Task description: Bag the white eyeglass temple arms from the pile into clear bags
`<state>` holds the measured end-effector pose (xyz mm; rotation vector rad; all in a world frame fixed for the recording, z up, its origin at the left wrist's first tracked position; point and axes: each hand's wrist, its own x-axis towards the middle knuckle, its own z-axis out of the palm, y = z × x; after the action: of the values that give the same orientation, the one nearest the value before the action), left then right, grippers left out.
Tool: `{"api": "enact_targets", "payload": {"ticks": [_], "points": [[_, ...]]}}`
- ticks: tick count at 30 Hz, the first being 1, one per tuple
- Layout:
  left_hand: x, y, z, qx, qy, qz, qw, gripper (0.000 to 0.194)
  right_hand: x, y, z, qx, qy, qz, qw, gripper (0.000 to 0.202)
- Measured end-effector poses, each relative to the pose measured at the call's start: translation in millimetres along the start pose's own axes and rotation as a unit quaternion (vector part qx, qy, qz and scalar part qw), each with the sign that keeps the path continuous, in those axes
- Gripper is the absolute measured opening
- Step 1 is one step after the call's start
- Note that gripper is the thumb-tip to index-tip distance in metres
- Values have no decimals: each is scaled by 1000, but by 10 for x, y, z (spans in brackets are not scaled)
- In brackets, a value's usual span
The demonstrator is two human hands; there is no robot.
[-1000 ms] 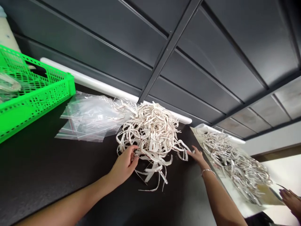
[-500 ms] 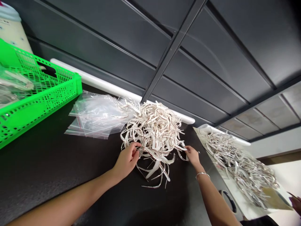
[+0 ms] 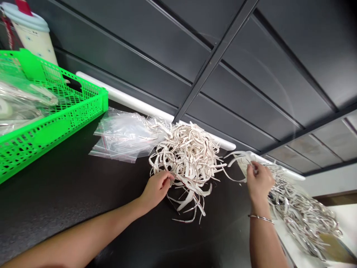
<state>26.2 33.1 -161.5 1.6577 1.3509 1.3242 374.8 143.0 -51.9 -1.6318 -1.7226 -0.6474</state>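
While the heap of pale strips (image 3: 192, 152) is mostly unparted tangle, my right hand (image 3: 260, 182) has its grip pinching a few separated strips (image 3: 240, 155) to the heap's right, beside a second pile (image 3: 301, 208). My left hand (image 3: 156, 189) curls at the heap's near-left edge; whether it pinches anything I cannot tell. Left of the heap lie clear bags (image 3: 119, 137).

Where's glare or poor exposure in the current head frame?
Head view: glints on the clear plastic bags; faint curved streak across the dark panels; dark top right corner; washed-out pale surface, right edge; pile of strips pale, strands blending together.
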Motion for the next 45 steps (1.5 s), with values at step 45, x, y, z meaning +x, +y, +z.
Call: {"api": "enact_targets", "payload": {"ticks": [45], "points": [[-59, 79, -26, -313, -9, -247, 917, 38, -1299, -1787, 46, 267, -150, -218, 927, 35]]}}
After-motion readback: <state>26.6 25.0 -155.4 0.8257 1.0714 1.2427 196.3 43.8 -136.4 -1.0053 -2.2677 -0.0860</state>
